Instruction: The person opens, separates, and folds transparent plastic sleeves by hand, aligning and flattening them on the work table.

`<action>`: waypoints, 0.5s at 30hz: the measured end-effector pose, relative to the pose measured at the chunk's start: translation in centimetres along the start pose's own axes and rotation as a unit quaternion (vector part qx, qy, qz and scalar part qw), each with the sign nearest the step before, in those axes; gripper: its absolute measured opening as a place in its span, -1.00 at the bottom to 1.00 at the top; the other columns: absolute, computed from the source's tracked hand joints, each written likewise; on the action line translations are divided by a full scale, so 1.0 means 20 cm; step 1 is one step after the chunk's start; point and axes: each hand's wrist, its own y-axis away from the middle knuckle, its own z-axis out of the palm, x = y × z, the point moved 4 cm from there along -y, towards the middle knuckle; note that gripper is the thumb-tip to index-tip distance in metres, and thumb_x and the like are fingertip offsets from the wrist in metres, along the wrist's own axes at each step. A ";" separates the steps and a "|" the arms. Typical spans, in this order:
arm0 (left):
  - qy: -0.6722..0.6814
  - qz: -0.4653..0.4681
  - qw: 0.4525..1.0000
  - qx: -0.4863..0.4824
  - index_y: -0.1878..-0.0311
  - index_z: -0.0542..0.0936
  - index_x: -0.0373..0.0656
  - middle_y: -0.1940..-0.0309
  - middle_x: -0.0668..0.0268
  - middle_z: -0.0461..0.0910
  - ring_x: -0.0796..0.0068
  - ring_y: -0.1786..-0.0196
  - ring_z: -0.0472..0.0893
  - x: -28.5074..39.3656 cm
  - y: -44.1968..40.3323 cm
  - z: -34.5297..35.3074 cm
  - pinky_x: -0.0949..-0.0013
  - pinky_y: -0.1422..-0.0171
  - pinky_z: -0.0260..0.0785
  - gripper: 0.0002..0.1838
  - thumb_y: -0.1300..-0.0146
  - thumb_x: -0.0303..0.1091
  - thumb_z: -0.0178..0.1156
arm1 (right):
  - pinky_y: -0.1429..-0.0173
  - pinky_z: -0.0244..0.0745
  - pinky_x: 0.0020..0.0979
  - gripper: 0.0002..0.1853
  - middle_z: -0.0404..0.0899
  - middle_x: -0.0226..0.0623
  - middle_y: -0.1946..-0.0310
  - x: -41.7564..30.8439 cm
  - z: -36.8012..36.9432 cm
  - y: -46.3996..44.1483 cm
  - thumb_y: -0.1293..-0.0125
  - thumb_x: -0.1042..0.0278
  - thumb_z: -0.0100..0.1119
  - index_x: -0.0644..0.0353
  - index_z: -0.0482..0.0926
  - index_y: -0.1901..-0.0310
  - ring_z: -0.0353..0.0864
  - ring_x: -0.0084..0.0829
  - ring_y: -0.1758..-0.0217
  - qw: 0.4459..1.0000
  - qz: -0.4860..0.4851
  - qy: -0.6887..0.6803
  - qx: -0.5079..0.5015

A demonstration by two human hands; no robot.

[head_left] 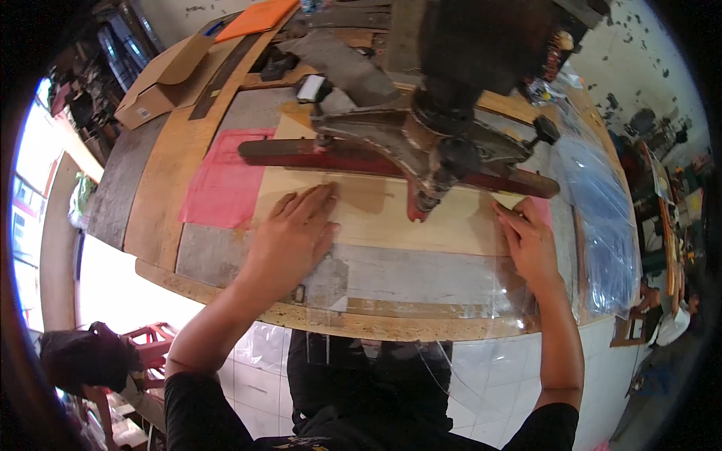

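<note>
A clear plastic sheet [406, 289] lies over a cream board [421, 234] and hangs past the front edge of the table. My left hand [295, 229] rests flat on the left part of the sheet, fingers stretched out. At the right end of the board, my right hand [532, 239] has its thumb and fingers together at the edge of the clear sheet. Just beyond both hands, a press head with a long red-sided bar [323, 155] spans the board. Pink sheet material [226, 180] shows under the board's left end.
An open cardboard box [162, 83] and an orange sheet [256, 18] sit at the back left. A stack of clear plastic [602, 218] covers the table's right side. The press column [481, 52] rises behind the bar. Another person [90, 361] is low at the left.
</note>
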 end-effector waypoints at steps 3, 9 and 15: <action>-0.011 0.000 1.000 0.006 -0.29 0.65 -0.27 -0.39 0.07 0.57 0.01 -0.33 0.62 -0.01 0.02 0.01 0.04 -0.50 0.43 -0.54 -0.39 -0.28 0.33 | 0.09 0.57 -0.09 -0.66 0.54 -0.21 0.13 -0.02 0.00 0.00 -0.48 0.45 0.24 0.00 0.75 -0.23 0.68 -0.12 0.21 1.000 -0.025 0.002 0.017; 0.007 0.002 1.000 0.014 -0.30 0.63 -0.34 -0.41 0.02 0.55 0.02 -0.38 0.60 -0.03 0.02 0.03 0.07 -0.52 0.43 -0.53 -0.42 -0.25 0.29 | 0.09 0.54 -0.12 -0.66 0.52 -0.18 0.17 -0.04 0.00 -0.01 -0.50 0.44 0.23 0.01 0.75 -0.24 0.64 -0.12 0.19 1.000 -0.006 0.019 0.013; 0.014 0.001 1.000 0.006 -0.30 0.62 -0.36 -0.40 0.01 0.54 0.03 -0.40 0.58 -0.03 0.02 0.03 0.08 -0.52 0.43 -0.52 -0.43 -0.27 0.29 | 0.08 0.55 -0.14 -0.66 0.53 -0.19 0.18 -0.03 0.00 -0.01 -0.48 0.43 0.26 -0.01 0.76 -0.23 0.64 -0.13 0.20 0.999 -0.024 0.037 0.029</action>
